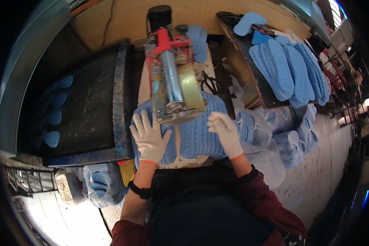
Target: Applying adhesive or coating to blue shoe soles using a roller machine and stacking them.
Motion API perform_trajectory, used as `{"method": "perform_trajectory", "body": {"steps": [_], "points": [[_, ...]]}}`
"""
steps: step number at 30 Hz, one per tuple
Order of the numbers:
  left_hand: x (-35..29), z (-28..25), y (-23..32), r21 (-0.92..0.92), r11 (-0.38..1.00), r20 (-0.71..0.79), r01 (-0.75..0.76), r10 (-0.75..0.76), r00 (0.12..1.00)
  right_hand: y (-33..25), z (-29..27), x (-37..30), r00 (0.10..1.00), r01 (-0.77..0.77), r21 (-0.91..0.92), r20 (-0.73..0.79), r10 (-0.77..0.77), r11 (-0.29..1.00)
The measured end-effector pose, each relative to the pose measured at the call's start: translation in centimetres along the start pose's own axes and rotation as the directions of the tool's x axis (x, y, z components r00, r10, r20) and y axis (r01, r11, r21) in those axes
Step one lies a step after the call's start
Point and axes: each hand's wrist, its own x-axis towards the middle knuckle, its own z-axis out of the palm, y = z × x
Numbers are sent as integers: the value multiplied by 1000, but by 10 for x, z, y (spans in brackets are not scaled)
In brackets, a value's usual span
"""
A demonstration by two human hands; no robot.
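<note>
My left hand [149,135], in a white glove with an orange cuff edge, lies open with fingers spread over the left part of a row of blue textured insoles [192,141]. My right hand [224,130], gloved the same way, is over the right side of that row with its fingers curled in. Whatever those fingers may hold is hidden. Between my hands, a red and metal machine with a shiny cylinder [171,78] reaches over the insoles and covers part of them.
A dark tray-like surface [84,102] on the left holds several blue insoles. Stacks of insoles [279,74] cover a table at the right. Black scissors [211,84] lie behind the row. Plastic-wrapped bundles [289,143] sit at the lower right, and a bagged bundle [98,184] at the lower left.
</note>
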Motion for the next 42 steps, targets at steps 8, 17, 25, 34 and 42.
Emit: {"method": "perform_trajectory", "body": {"steps": [8,17,25,34,42], "points": [[-16,-10,52,-488,809,27,-327,389,921,63,-74,9,948,-90,-465,-311,-67,881],[-9,34,43,-691,721,295,44,226,929,45,-58,15,946,137,-772,-84,-314,621],[-1,32,46,-739,627,412,247,129,902,26,-60,22,975,188,-901,124,-184,390],[1,27,56,-665,731,392,150,171,904,20,-26,42,929,212,-936,104,-357,281],[3,32,46,-720,684,329,114,192,925,18,-4,41,894,263,-879,66,-443,398]]}}
